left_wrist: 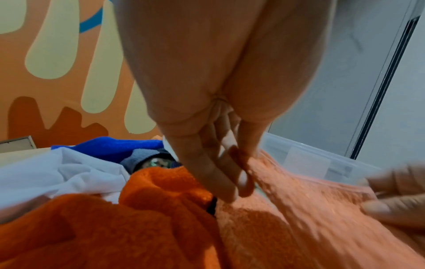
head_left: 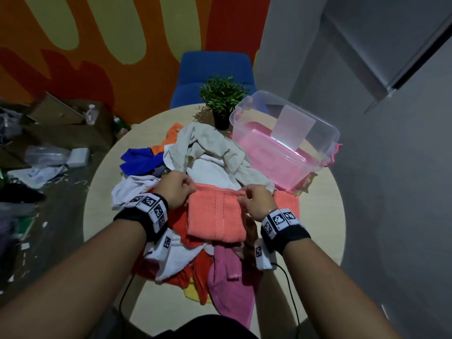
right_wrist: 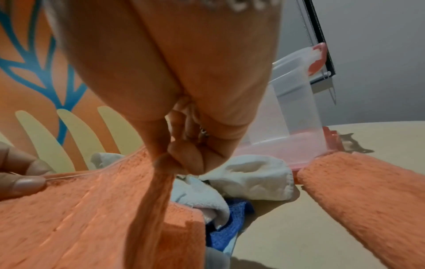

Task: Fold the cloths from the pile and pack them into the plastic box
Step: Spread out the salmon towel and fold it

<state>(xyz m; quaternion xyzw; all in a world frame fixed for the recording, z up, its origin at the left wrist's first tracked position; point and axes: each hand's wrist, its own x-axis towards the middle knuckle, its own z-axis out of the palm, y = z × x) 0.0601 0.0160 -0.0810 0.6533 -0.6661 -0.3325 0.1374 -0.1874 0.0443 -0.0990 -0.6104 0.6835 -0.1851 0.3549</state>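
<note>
Left hand and right hand each pinch the salmon terry cloth by its far hem, stretching it taut for folding; clear plastic box waits open at the tabletop's right edge

The coral terry-cloth towel has a nubbly, matt pile with smoother woven bands and a thin stitched hem. Beside it in the pile, the deep-orange fleece cloth looks fuzzy, the white thin woven cloth smooth and creased, the beige crumpled cloth coarse and matt, and the blue mesh-textured cloth open-weave. The clear plastic box is glossy and see-through with a frosted patch, over a shiny pink plastic lid. The round pale wood-look worktop is smooth and matt.
</note>
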